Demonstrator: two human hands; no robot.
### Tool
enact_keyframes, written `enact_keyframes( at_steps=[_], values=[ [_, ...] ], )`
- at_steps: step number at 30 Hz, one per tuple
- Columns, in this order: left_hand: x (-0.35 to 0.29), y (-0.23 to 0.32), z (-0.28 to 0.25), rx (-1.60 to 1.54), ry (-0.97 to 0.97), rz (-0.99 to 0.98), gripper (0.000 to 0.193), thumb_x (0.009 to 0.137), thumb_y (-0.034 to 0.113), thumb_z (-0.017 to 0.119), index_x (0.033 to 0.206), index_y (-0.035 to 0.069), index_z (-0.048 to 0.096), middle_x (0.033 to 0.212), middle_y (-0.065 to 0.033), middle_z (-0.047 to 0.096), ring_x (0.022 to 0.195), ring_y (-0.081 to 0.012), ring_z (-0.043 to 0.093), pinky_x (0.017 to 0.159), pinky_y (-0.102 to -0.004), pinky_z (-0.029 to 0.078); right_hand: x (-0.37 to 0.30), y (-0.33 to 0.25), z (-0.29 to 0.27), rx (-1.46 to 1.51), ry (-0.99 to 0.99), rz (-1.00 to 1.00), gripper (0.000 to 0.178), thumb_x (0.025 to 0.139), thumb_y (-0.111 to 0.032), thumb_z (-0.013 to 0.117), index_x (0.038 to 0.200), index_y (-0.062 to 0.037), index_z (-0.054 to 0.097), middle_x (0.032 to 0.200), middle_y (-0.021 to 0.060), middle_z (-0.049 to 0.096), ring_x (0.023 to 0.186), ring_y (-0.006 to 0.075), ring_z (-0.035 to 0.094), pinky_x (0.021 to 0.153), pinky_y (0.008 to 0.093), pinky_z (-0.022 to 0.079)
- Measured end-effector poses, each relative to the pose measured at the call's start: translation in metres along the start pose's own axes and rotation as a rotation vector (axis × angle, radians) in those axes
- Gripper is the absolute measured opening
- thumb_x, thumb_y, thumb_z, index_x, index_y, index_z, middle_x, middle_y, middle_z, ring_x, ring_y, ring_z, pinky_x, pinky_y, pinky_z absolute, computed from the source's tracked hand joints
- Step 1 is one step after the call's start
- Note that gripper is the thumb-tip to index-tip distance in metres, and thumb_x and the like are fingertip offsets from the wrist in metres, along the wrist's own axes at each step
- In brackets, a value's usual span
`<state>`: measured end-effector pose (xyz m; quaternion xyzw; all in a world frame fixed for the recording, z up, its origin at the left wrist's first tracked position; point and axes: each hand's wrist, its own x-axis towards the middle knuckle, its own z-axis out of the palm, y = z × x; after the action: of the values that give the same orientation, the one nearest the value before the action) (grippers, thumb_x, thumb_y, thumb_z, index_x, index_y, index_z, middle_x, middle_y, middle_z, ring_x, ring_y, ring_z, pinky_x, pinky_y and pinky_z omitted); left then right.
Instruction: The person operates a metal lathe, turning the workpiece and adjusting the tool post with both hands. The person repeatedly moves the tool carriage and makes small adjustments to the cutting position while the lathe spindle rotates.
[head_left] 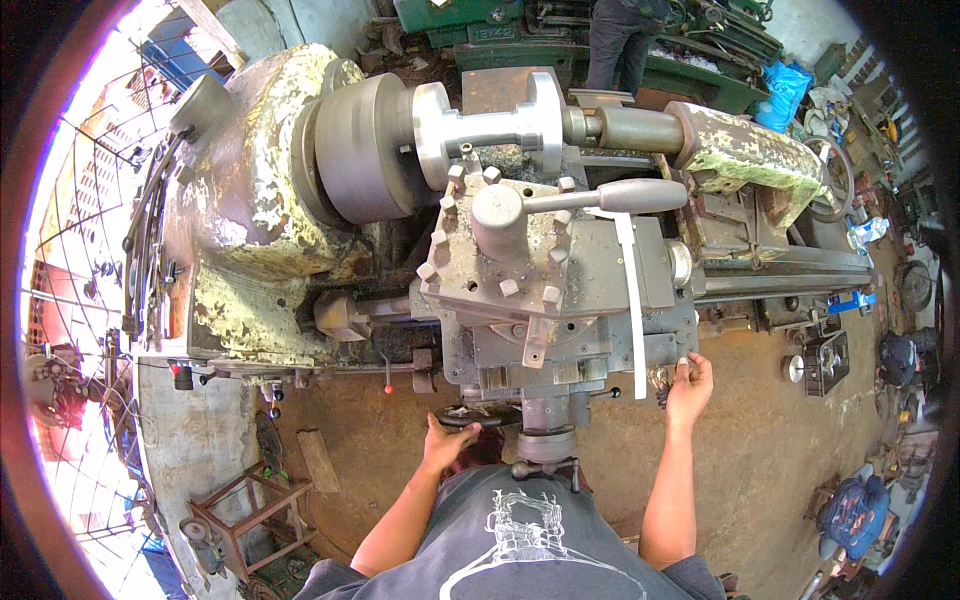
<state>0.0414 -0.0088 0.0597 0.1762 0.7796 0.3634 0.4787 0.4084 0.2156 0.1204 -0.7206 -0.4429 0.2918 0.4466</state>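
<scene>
My left hand [450,443] is closed on the rim of a dark handwheel [492,414] at the front of a metal lathe. My right hand [690,389] is raised at the carriage's right front corner, fingers curled together beside a small brass-coloured part. What they hold, if anything, cannot be made out. Between and beyond my hands is a square tool post [500,250] with several square-headed bolts and a long clamp handle [640,196]. A shiny spool-shaped metal workpiece [490,130] sits between the chuck [365,150] and the tailstock [740,150]. A long pale flat strip [633,300] overhangs the carriage.
At the left stands the paint-chipped headstock [245,180]. A crank handle [545,468] sticks out close to my torso. Behind the lathe, a person in dark trousers [617,45] stands by green machinery [490,30]. A rusty metal frame [250,515] rests on the floor at left.
</scene>
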Motion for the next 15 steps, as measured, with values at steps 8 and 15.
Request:
enact_keyframes(
  at_steps=[8,15],
  values=[
    [0.009,-0.01,-0.003,-0.187,-0.08,0.005,0.072,0.078,0.018,0.085,0.119,-0.007,0.031,0.095,-0.0107,0.069,0.081,-0.0164,0.066,0.074,-0.0305,0.056,0.0,-0.003,0.0,0.004,-0.003,0.011,0.015,0.093,-0.005,0.062,0.106,0.0002,0.061,0.065,-0.0021,0.053,0.059,0.0059,0.044,0.055,0.0256,0.037],
    [0.009,-0.011,-0.007,-0.181,-0.072,0.017,0.078,0.076,0.018,0.086,0.125,-0.009,0.031,0.105,-0.0137,0.067,0.094,-0.0194,0.065,0.085,-0.0329,0.053,0.0,-0.001,0.0,0.01,-0.002,0.014,0.015,0.093,-0.005,0.062,0.106,0.0,0.06,0.064,-0.0025,0.052,0.058,0.0054,0.043,0.054,0.0253,0.036]
  ],
)
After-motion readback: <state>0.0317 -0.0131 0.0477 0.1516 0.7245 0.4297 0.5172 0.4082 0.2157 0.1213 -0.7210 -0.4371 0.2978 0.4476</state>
